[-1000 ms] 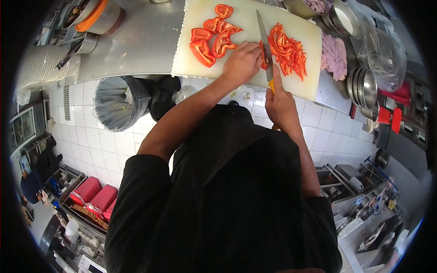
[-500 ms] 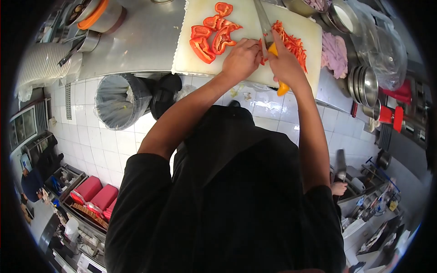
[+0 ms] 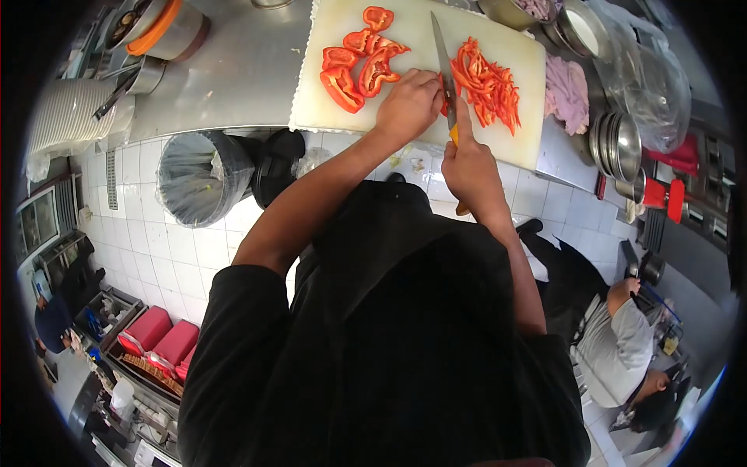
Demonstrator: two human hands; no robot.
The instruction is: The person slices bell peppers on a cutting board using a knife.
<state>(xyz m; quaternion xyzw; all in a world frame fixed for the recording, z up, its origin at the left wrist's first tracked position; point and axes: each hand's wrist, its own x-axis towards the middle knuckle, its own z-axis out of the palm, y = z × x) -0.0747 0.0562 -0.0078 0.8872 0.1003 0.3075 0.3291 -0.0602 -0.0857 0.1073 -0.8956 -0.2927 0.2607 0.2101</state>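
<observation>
My right hand [image 3: 473,175] grips the yellow handle of a kitchen knife [image 3: 442,48], its index finger stretched along the blade. The blade points away from me over a white cutting board [image 3: 424,47]. Curled fingers of my left hand [image 3: 411,105] press a piece of red bell pepper [image 3: 444,87] against the board, right beside the blade; most of that piece is hidden. Left of my left hand lie several larger red bell pepper pieces [image 3: 341,87]. A heap of thin red pepper strips [image 3: 489,86] is spread to the right of the blade.
A lined bin [image 3: 204,179] stands below the counter [image 3: 226,78] on the left. Stacked metal bowls [image 3: 618,148], a purple cloth [image 3: 566,93] and a plastic bag [image 3: 654,86] are on the right. Behind me at right, another person [image 3: 615,342] holds a dark-bladed tool.
My right hand has drawn back toward me with the knife, and the blade now lies nearer the left fingers. The strips are more spread out. The other person has come further into view.
</observation>
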